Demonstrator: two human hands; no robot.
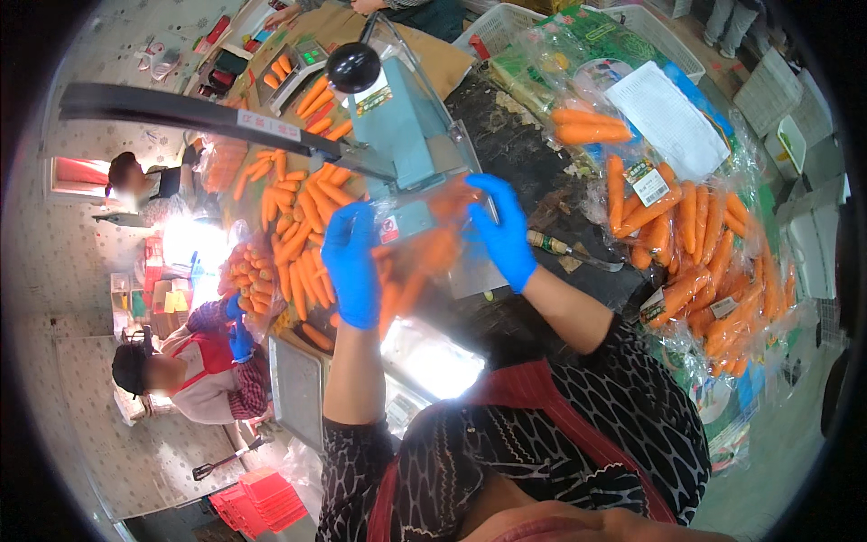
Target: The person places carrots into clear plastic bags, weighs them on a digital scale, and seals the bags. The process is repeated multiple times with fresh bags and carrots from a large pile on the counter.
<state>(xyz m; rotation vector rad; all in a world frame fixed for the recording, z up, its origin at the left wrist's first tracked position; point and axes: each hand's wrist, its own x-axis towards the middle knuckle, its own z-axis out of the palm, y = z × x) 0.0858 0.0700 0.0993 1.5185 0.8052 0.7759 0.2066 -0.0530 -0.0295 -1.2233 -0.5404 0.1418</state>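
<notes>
A clear plastic bag of carrots (433, 251), blurred, is stretched between my two hands in front of a teal hand-lever bag sealer (399, 129). My left hand (352, 264), in a blue glove, grips the bag's left side. On the right, my right hand (501, 230), also gloved in blue, has its thumb and fingers around the bag's upper right corner. The bag's top edge lies along the sealer's front. The sealer's long black lever (183, 115) reaches out to the left, and a black ball knob (353, 68) stands above its body.
Loose carrots (298, 210) cover the table left of the sealer. Packed, labelled bags of carrots (704, 264) pile up at right, near a paper sheet (667, 122). A wooden-handled hooked knife (572, 249) lies beside my right hand. Co-workers (210, 366) stand at left; a digital scale (291, 74) is behind.
</notes>
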